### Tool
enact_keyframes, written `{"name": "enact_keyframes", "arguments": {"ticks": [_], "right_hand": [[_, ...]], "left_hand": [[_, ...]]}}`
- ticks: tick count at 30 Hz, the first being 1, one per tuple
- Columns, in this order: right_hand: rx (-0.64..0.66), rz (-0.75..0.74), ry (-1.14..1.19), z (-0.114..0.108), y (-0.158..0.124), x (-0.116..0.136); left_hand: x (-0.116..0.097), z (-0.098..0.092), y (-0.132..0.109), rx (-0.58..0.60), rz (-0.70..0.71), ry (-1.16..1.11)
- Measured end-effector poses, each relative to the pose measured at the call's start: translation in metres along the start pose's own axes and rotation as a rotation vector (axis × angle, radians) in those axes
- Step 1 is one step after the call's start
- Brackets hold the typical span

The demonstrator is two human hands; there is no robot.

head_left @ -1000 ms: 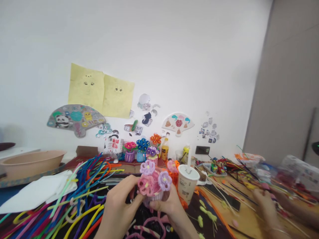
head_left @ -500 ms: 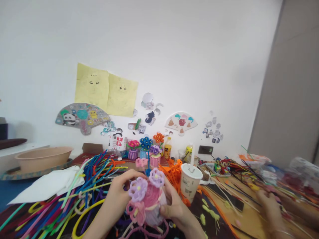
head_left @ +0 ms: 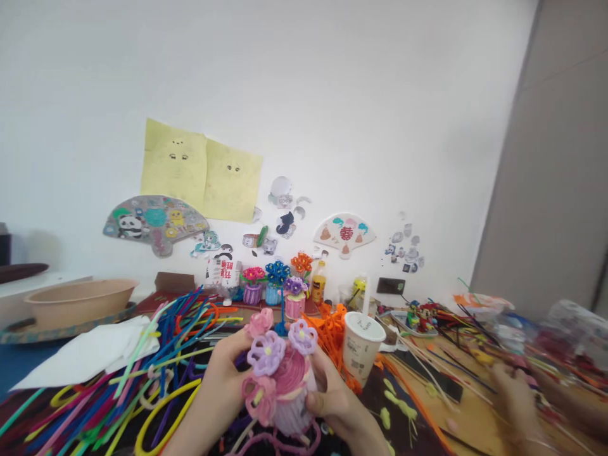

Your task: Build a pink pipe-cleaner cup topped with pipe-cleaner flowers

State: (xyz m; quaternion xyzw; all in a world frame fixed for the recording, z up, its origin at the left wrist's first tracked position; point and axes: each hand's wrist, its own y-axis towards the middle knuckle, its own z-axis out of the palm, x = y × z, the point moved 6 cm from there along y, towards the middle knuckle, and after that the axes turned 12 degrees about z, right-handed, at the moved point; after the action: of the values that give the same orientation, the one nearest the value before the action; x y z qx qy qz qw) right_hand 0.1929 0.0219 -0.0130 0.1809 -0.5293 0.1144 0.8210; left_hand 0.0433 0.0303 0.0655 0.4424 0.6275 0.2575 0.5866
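Between my two hands is a small pipe-cleaner flower pot (head_left: pixel 295 405), tipped so its round pink top faces me. Purple flowers (head_left: pixel 266 353) and pink flowers stand out around that top. My left hand (head_left: pixel 227 373) is curled at the pot's left, its fingertips hidden behind the flowers. On the right side, my right hand (head_left: pixel 332 394) wraps the pot, with the thumb pressed on its pale lilac wall. Pink-purple curled stems (head_left: pixel 280 443) lie just below the pot.
Colourful pipe cleaners (head_left: pixel 142 367) spread across the left. A paper cup (head_left: pixel 363 347) with a straw stands right of my hands, beside an orange bundle (head_left: pixel 332 329). Small flower pots (head_left: pixel 295 306) line the back. Another person's hands (head_left: pixel 515 396) work at far right.
The flower pot has turned slightly in my hands, and the upper pink flower now shows lower and closer to the purple ones. The view has shifted a little.
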Motion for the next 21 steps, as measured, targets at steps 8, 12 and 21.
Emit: {"name": "enact_keyframes", "arguments": {"ticks": [8, 12, 21], "right_hand": [[-0.016, -0.037, 0.022, -0.001, 0.002, -0.002], [-0.004, -0.04, 0.006, 0.002, 0.003, 0.0], [0.08, 0.007, -0.009, 0.015, -0.001, 0.006]], "left_hand": [[-0.008, -0.007, -0.002, -0.109, 0.179, 0.2], [-0.006, -0.006, 0.0, -0.095, 0.151, 0.208], [0.014, -0.002, 0.003, -0.003, -0.161, -0.07]]}}
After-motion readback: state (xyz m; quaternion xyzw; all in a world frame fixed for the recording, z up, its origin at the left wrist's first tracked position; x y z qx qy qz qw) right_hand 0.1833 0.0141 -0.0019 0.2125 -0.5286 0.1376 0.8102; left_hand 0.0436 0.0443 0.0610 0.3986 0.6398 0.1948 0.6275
